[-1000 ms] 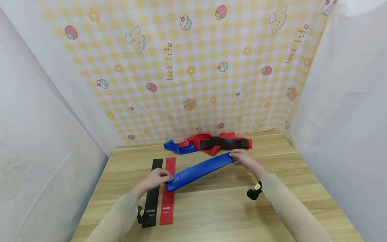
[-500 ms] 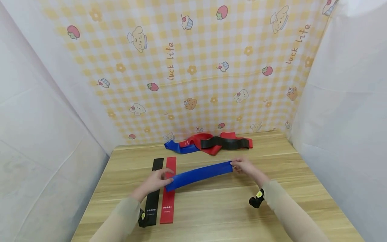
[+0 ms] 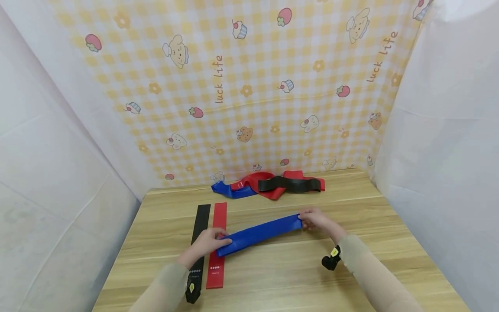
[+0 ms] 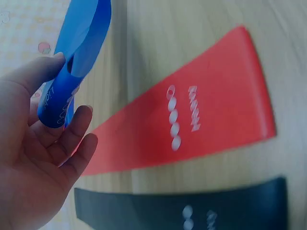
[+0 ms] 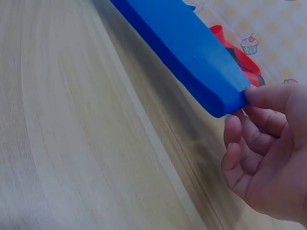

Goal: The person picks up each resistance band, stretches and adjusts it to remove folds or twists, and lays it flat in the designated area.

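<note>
A blue resistance band (image 3: 261,233) is stretched out lengthwise between both hands, held above the table. My left hand (image 3: 206,243) pinches its left end between thumb and fingers, over the red band; in the left wrist view the loop (image 4: 79,62) gapes beside the thumb. At the other end, my right hand (image 3: 317,220) pinches the band near its corner, as the right wrist view shows on the blue end (image 5: 211,72). Beneath the left hand lie a flat red resistance band (image 3: 215,271) and, left of it, a flat black one (image 3: 202,216), partly covered by the left arm.
Along the back of the wooden table (image 3: 273,277) lies a tangled heap of bands: blue (image 3: 238,192), red (image 3: 259,177) and black (image 3: 290,184). A checked cloth (image 3: 265,104) hangs behind, with white cloth (image 3: 440,143) at the sides.
The right hand has come down toward the table with its end of the blue band. My left hand has shifted slightly nearer and to the right. The other bands lie as before.
</note>
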Motion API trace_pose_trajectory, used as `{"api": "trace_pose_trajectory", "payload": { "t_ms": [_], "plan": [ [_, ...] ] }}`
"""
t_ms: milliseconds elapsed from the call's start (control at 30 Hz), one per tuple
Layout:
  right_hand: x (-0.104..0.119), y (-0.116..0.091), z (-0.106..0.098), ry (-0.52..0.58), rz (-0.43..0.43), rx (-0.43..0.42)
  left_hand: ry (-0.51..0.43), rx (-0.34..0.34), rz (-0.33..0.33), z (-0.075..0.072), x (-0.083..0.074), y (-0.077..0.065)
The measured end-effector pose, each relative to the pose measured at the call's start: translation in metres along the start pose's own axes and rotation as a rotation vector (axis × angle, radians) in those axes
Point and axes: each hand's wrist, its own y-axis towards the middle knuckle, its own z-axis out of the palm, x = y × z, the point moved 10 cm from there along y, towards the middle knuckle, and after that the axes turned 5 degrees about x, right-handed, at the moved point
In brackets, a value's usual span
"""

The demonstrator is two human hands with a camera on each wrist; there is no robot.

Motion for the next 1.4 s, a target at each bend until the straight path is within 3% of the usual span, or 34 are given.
{"api": "trace_pose_trajectory", "payload": {
  "t_ms": [233, 400, 567, 833, 1400],
  "plan": [
    [-0.007, 0.002, -0.008, -0.151, 0.025, -0.061, 0.002, 0.034, 0.020, 0.023, 0.000, 0.003],
    [-0.007, 0.004, -0.009, -0.230, -0.015, -0.101, 0.024, 0.019, -0.045, 0.034, 0.005, 0.003],
    [-0.002, 0.004, -0.009, -0.320, -0.035, -0.156, 0.042, -0.010, -0.093, 0.036, 0.005, 0.003],
    [0.011, 0.008, -0.003, -0.479, -0.165, -0.200, 0.090, -0.016, -0.144, 0.041, 0.003, 0.000],
    [0.012, 0.008, 0.000, -0.582, -0.151, -0.261, 0.086, -0.008, -0.166, 0.040, 0.001, -0.002]
  ]
}}
